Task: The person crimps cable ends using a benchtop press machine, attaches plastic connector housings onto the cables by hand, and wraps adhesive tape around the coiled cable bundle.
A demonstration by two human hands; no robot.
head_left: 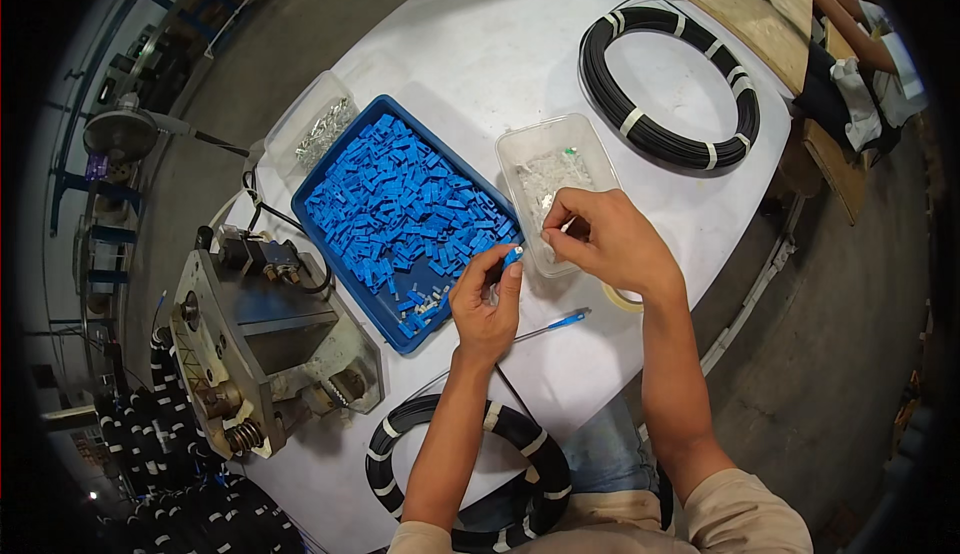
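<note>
My left hand (486,302) pinches a small blue cable connector (513,256) with a whitish tip, upright between thumb and fingers. My right hand (610,239) is closed in a pinch over the near edge of a see-through plastic box (508,159); what its fingertips hold, if anything, is too small to make out. Small whitish translucent parts (550,176) lie in that box. By my left forearm is a coil of black cable (383,441) tied with white bands. Another blue connector (568,321) on a dark cable end lies on the table below my hands.
A blue tray (372,312) heaped with blue connector housings stands left of my hands. Behind it sits a see-through box of metal parts (325,132). A metal machine (290,339) occupies the table's left side. Another black cable coil (668,154) lies far right; beyond it, a co-worker's arm (850,19).
</note>
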